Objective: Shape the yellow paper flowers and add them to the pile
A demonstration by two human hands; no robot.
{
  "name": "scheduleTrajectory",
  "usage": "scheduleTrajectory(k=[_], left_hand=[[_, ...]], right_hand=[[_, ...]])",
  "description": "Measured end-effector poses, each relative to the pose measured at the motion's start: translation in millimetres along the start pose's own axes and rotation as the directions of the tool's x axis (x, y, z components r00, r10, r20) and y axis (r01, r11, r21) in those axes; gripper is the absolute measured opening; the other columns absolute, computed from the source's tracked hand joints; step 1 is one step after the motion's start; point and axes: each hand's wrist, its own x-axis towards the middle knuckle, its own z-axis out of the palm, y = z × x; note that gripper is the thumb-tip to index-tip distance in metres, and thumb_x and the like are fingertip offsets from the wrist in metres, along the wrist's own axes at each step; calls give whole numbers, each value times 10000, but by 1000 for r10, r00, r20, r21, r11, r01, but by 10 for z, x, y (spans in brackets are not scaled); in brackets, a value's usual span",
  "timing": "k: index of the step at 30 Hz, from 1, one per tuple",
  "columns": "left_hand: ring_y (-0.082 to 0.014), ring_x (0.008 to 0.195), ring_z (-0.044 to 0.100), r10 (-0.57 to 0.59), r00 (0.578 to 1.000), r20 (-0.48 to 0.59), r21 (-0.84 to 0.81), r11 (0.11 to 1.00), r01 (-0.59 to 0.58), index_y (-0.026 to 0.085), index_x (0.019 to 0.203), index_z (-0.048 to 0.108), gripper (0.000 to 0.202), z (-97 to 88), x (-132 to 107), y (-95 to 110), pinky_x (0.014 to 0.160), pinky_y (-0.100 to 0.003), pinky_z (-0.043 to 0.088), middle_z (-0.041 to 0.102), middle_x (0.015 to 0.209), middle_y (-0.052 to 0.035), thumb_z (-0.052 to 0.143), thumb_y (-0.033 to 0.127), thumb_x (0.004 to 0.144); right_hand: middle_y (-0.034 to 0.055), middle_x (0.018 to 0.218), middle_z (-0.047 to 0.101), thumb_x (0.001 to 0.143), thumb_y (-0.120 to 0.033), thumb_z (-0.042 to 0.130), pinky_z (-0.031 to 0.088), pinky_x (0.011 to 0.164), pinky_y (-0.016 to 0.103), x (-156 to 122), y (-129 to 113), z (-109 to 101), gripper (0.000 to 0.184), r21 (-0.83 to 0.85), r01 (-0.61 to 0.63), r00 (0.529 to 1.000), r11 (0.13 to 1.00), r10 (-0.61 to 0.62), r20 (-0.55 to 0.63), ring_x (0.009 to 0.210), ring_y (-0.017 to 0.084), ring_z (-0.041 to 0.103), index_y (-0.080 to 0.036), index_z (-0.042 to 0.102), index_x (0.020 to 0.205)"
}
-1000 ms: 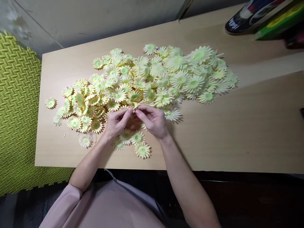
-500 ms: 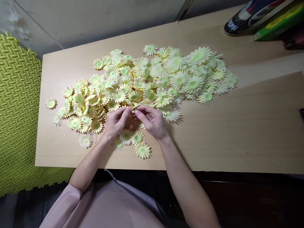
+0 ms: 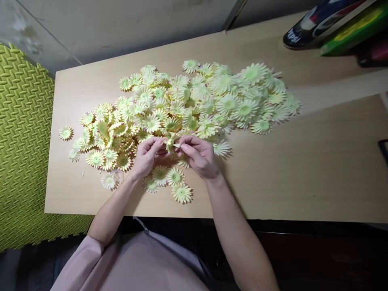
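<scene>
Between my hands is a crumpled pale yellow artificial flower [image 3: 170, 142], held just in front of the flower pile. My left hand [image 3: 147, 155] is closed, thumb and fingers pinching the flower's left side. My right hand [image 3: 200, 155] is closed too, its thumb and forefinger pinching a pale petal at the flower's right edge. Behind and around them spreads a heap of pale yellow-green artificial daisy heads [image 3: 200, 93], some with pinkish petal tips. Several loose daisy heads [image 3: 182, 193] lie on the table below my hands.
The heap covers much of the light wood table [image 3: 287, 173]. A Pepsi bottle [image 3: 298, 34] and a green package [image 3: 348, 36] stand at the back right. A yellow-green foam mat [image 3: 24, 141] borders the left edge, and a grey wall [image 3: 136, 24] rises behind.
My right hand has moved slightly right, away from my left. More of the crumpled flower and a stretched petal now show between them. The heap looks unchanged.
</scene>
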Motion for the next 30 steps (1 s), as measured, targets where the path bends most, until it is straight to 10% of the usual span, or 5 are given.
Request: scheduleTrajectory(k=[15, 23, 30], left_hand=[[-64, 557, 530, -32, 999, -5, -89, 996, 31, 165, 762, 590, 464, 62, -34, -11, 553, -216, 535, 513, 628, 44, 821, 564, 706], [-58, 553, 440, 260, 965, -13, 370, 898, -237, 158, 769, 633, 402, 65, -44, 25, 514, -199, 381, 517, 645, 33, 668, 545, 871], [-53, 518, 424, 320, 947, 10, 464, 838, -288, 154, 762, 626, 388, 96, -56, 13, 489, -200, 337, 515, 603, 41, 657, 521, 886]], right_hand=[[20, 716, 602, 753, -449, 739, 412, 529, 273, 42, -93, 41, 245, 96, -38, 998, 995, 42, -47, 587, 123, 469, -210, 690, 739], [20, 741, 635, 872, -437, 645, 487, 612, 311, 24, -23, 33, 242, -65, 1, 998, 998, -4, -58, 654, 164, 574, -218, 708, 790], [17, 753, 629, 796, -483, 770, 505, 611, 292, 22, 16, 84, 288, -173, 63, 997, 983, -71, -40, 675, 158, 589, -214, 670, 788]])
